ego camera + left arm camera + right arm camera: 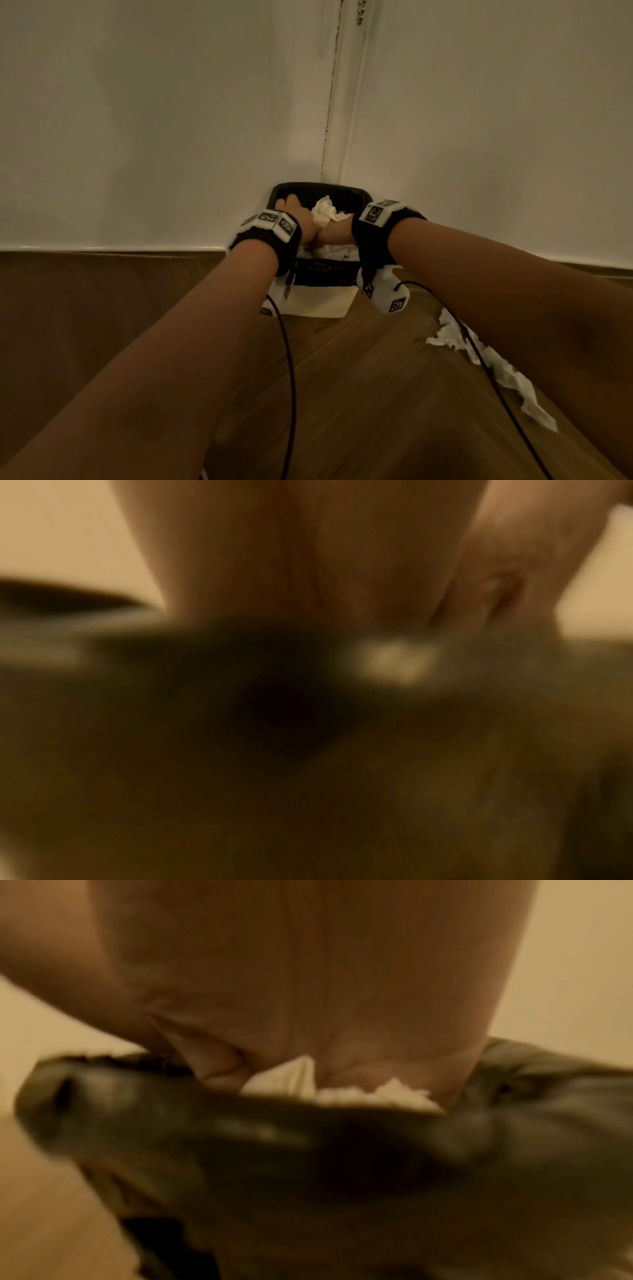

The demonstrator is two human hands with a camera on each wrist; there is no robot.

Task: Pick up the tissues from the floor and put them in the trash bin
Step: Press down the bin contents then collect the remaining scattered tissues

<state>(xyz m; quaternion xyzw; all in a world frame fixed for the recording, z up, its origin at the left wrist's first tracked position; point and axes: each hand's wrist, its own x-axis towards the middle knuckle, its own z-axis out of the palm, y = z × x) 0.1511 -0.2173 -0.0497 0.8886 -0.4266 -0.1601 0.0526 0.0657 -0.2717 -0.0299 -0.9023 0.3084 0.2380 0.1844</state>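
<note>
A trash bin (317,305) with a black liner (346,195) stands in the wall corner. Both my hands are over its mouth. A crumpled wad of white tissues (323,210) sticks up between them. My left hand (296,219) grips the wad from the left with bent knuckles. My right hand (337,231) holds it from the right. In the right wrist view, tissue (342,1095) shows under my palm at the liner's rim (240,1123), and the fingertips are hidden inside. The left wrist view is blurred, with a pale patch of tissue (394,661). More tissues (479,356) lie on the floor.
The bin sits against white walls (171,120) on a wooden floor (359,377). Loose tissues (534,404) trail along the floor to the right of the bin, under my right forearm. Black cables (287,359) hang from both wrist bands.
</note>
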